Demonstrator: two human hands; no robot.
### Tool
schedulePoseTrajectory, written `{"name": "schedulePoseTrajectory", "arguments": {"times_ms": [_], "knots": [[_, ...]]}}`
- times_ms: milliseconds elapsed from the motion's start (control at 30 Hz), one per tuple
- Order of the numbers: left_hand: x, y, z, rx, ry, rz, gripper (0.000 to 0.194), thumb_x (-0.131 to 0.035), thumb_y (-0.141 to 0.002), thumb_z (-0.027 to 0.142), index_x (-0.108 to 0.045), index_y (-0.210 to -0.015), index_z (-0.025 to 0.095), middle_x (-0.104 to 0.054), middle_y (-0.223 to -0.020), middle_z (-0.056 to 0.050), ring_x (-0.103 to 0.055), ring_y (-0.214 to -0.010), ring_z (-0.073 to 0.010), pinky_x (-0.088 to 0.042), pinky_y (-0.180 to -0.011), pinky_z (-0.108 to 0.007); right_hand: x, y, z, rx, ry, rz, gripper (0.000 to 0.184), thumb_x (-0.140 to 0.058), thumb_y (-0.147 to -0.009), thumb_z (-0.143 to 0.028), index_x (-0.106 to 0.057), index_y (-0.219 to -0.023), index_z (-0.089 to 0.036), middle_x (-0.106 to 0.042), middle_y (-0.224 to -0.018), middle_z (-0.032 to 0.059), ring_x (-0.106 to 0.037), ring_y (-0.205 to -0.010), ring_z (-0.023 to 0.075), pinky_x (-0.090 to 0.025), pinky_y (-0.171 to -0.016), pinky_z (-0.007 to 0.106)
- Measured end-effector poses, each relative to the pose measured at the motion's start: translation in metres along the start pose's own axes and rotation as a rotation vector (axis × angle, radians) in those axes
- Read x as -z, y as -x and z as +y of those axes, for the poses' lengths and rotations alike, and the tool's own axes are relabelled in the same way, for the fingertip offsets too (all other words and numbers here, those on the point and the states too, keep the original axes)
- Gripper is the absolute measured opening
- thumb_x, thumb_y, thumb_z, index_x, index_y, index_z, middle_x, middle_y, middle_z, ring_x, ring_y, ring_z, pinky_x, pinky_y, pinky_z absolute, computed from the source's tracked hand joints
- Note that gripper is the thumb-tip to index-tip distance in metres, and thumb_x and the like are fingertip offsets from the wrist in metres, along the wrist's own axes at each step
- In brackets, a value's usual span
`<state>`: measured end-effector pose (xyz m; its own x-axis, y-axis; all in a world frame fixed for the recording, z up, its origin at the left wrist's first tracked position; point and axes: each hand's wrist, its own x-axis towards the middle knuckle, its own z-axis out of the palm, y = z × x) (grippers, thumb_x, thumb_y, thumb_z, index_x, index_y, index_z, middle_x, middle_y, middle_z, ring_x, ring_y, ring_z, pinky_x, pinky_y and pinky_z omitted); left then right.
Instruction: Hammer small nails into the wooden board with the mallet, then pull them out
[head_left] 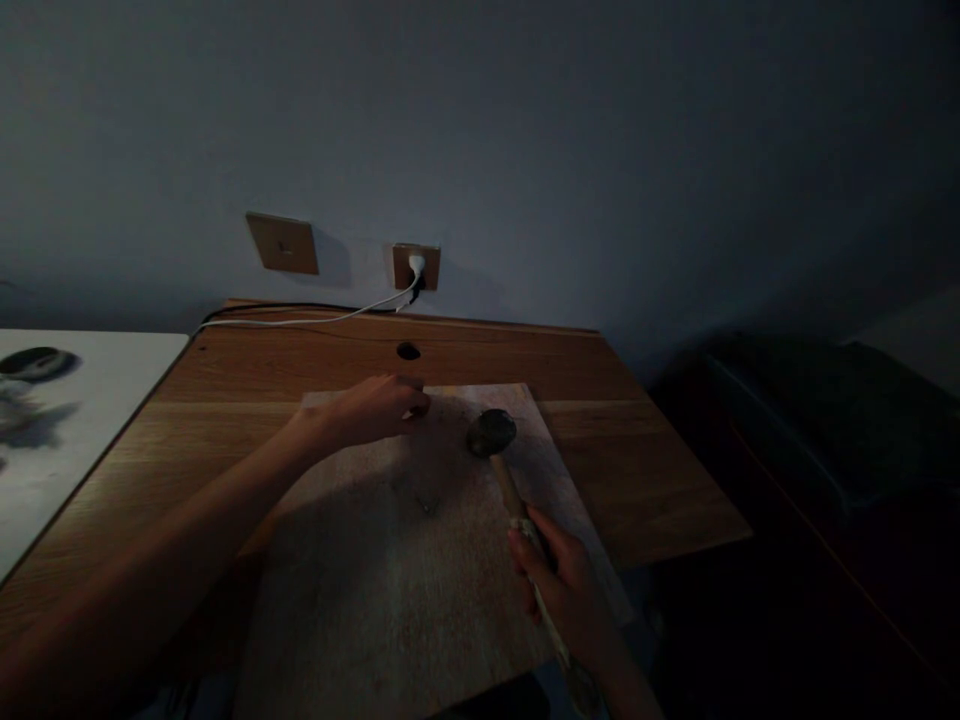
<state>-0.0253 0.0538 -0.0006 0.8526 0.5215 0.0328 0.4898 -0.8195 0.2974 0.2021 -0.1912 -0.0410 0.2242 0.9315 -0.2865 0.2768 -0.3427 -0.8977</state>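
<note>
My right hand (559,575) is wrapped round the wooden handle of a mallet (508,485). Its dark, rounded head is over the far right part of a pale, worn board (390,600); in this dim light I cannot tell whether it touches. Near the far edge of that board is my left hand (386,405), its fingers curled together. Whatever those fingers pinch, if anything, is hidden. A tiny thin object (426,503), too small to name, lies near the board's middle, between my hands.
The board rests on a wooden table (637,470) with a cable hole (408,351). Behind it, a white plug (416,265) sits in a wall socket, and cables (300,318) trail left. A white surface (82,430) bears a dark round item at left. A dark bulky shape (840,420) stands right.
</note>
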Motion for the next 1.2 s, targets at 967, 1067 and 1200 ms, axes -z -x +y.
{"name": "schedulePoseTrajectory", "arguments": {"times_ms": [967, 1067, 1200], "knots": [[-0.036, 0.005, -0.016, 0.114, 0.469, 0.189, 0.018, -0.064, -0.084, 0.012, -0.077, -0.094, 0.019, -0.076, -0.093, -0.005, -0.071, -0.085, -0.0184, -0.054, -0.081, -0.027, -0.006, -0.001, 0.008, -0.071, -0.043, 0.026, 0.068, -0.058, -0.092, -0.062, -0.058, -0.137, -0.011, -0.047, -0.052, -0.0098, -0.046, -0.04, 0.0106, -0.039, -0.038, 0.02], [-0.04, 0.009, -0.014, 0.198, 0.499, 0.236, 0.027, -0.064, -0.08, 0.009, -0.077, -0.102, 0.019, -0.078, -0.097, -0.005, -0.072, -0.086, -0.0197, -0.055, -0.083, -0.029, -0.008, 0.002, 0.005, -0.084, -0.043, 0.03, 0.069, -0.059, -0.09, -0.064, -0.062, -0.134, -0.012, -0.047, -0.052, -0.0095, -0.045, -0.04, 0.0108, -0.04, -0.038, 0.021], [-0.041, 0.013, -0.013, 0.248, 0.499, 0.231, 0.041, -0.061, -0.076, 0.004, -0.074, -0.111, 0.019, -0.079, -0.1, -0.005, -0.074, -0.088, -0.0205, -0.057, -0.083, -0.03, -0.016, 0.004, 0.0, -0.087, -0.021, 0.093, 0.073, -0.062, -0.084, -0.071, -0.066, -0.131, -0.015, -0.051, -0.056, -0.0073, -0.051, -0.043, 0.0127, -0.046, -0.043, 0.023]]}}
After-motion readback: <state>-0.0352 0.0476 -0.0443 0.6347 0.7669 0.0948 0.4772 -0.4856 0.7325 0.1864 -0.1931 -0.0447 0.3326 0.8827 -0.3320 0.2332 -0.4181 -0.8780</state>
